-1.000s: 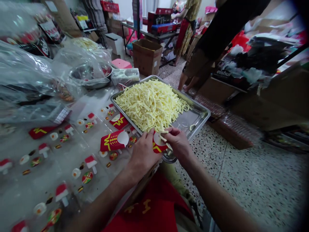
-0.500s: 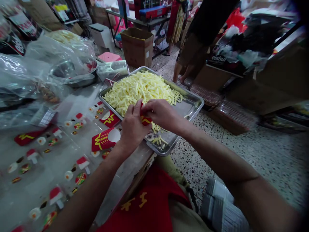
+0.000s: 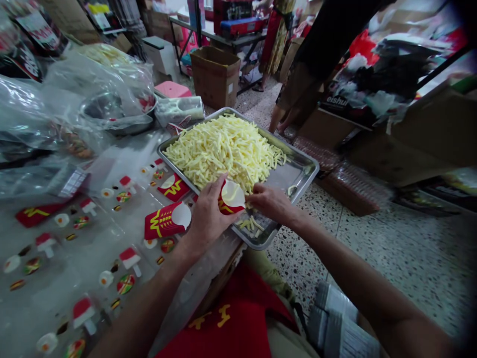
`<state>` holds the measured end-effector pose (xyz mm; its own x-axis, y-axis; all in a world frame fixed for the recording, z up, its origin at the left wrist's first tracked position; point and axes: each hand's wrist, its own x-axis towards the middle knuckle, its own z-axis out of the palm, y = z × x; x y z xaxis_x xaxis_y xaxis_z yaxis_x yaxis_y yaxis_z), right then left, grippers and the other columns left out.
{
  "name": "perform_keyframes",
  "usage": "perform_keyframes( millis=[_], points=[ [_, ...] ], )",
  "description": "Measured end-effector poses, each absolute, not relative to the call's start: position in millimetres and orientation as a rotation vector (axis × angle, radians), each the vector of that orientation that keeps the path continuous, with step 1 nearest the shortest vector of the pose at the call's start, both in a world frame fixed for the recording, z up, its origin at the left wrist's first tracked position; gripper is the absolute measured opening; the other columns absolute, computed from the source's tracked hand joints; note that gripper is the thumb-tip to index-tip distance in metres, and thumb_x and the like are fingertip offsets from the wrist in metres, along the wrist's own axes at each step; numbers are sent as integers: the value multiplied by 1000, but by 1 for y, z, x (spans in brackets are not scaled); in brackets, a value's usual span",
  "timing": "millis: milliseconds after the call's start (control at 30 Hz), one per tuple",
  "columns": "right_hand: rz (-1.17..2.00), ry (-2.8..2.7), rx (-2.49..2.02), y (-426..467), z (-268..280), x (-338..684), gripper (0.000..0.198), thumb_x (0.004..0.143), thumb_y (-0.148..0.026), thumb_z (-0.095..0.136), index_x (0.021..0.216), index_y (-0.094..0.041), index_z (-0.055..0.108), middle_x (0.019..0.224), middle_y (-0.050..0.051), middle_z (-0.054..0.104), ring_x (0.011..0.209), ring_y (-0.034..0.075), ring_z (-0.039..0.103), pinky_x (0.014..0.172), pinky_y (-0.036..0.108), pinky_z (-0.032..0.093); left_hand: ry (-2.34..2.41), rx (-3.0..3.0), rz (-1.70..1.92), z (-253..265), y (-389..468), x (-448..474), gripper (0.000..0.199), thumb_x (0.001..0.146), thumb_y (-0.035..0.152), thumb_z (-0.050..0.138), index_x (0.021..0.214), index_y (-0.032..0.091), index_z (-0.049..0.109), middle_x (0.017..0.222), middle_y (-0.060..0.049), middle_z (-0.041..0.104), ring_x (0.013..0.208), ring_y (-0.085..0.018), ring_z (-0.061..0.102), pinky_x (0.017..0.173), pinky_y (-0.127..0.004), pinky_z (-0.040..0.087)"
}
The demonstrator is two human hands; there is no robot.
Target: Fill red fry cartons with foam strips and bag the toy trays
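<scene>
A red fry carton [image 3: 225, 200] with yellow zigzag print and a pale inside is held by my left hand [image 3: 207, 214], its mouth spread and facing up. Close to the carton's right edge, my right hand [image 3: 271, 203] has its fingers curled together over the metal tray [image 3: 302, 166], at the near edge of the french fries [image 3: 227, 146]. What its fingertips hold, if anything, is hidden. The pale yellow fries form a heap across the far part of the tray. A flat fry carton [image 3: 166, 221] rests on the table left of my hand, with another flat carton [image 3: 173, 187] behind it.
Plastic bags [image 3: 93, 79] and a steel bowl [image 3: 115, 124] crowd the table's back left. One more red carton [image 3: 40, 214] lies at far left. A person [image 3: 313, 54] stands beyond the tray, and a cardboard box [image 3: 215, 79] sits behind. Stacked containers [image 3: 335, 318] are low on the right.
The carton between my hands has been spread wide. My right hand has left it and moved right over the tray, while my left hand keeps holding it.
</scene>
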<state>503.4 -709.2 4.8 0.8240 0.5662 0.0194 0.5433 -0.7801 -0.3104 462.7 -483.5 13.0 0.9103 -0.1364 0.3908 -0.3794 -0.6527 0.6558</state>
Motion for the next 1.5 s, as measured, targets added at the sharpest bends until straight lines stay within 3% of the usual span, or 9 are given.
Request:
perform_keyframes(
  millis=[433, 567, 700, 933, 1100, 1200, 1267, 1367, 1500],
  points=[
    [151, -336, -2936, -712, 0, 484, 15, 82, -20, 63, 79, -18, 78, 83, 7, 73, 74, 18, 64, 68, 28, 42, -275, 2464, 243, 7, -468, 433, 91, 70, 40, 85, 147, 25, 40, 128, -12, 60, 115, -32, 61, 99, -46, 51],
    [-47, -189, -2599, -705, 13, 470, 11, 81, -23, 67, 74, -18, 74, 73, 2, 70, 66, 15, 61, 63, 26, 41, -303, 2561, 159, 13, -473, 423, 91, 70, 42, 84, 148, 23, 39, 124, -13, 61, 111, -32, 62, 95, -46, 53],
    [29, -381, -2431, -672, 28, 436, 16, 87, -22, 64, 73, -18, 70, 71, 1, 64, 65, 14, 57, 63, 26, 40, -300, 2610, 121, 15, -488, 404, 84, 75, 32, 78, 148, 20, 39, 116, -12, 61, 105, -32, 63, 91, -44, 53],
    [194, -607, -2310, -633, 33, 395, 23, 99, -16, 52, 88, -19, 72, 93, 6, 61, 87, 16, 56, 78, 27, 44, -182, 2468, 237, -12, -491, 377, 75, 80, 18, 65, 149, 20, 37, 121, -14, 58, 107, -30, 61, 92, -44, 54],
    [201, -610, -2250, -661, 31, 413, 15, 95, -27, 64, 92, -23, 78, 82, 2, 63, 75, 14, 57, 70, 27, 44, -155, 2386, 222, -14, -486, 382, 77, 78, 25, 73, 148, 20, 41, 120, -12, 59, 109, -28, 62, 96, -43, 53],
    [-22, -380, -2375, -673, 16, 443, 19, 88, -35, 73, 102, -24, 79, 84, 3, 67, 73, 16, 60, 68, 29, 44, -144, 2380, 283, -12, -483, 389, 80, 75, 34, 78, 146, 19, 44, 116, -11, 61, 107, -28, 62, 95, -42, 53],
    [-130, -341, -2542, -674, 3, 464, 23, 86, -32, 74, 106, -22, 78, 93, 7, 70, 82, 20, 62, 73, 31, 45, -125, 2372, 302, -9, -480, 394, 81, 74, 36, 80, 145, 19, 44, 115, -10, 61, 107, -27, 62, 96, -41, 53],
    [-35, -554, -2771, -677, -8, 488, 23, 84, -14, 69, 103, -20, 78, 98, 10, 72, 94, 25, 61, 80, 36, 44, -115, 2375, 306, 0, -472, 400, 83, 75, 37, 79, 147, 20, 43, 116, -10, 62, 108, -27, 63, 97, -40, 53],
    [144, -584, -2590, -716, -5, 498, 35, 76, -7, 68, 104, -25, 78, 94, 4, 74, 85, 20, 60, 77, 33, 45, -93, 2395, 266, 10, -459, 401, 83, 75, 41, 79, 148, 24, 43, 119, -9, 62, 110, -28, 63, 99, -41, 52]
  ],
)
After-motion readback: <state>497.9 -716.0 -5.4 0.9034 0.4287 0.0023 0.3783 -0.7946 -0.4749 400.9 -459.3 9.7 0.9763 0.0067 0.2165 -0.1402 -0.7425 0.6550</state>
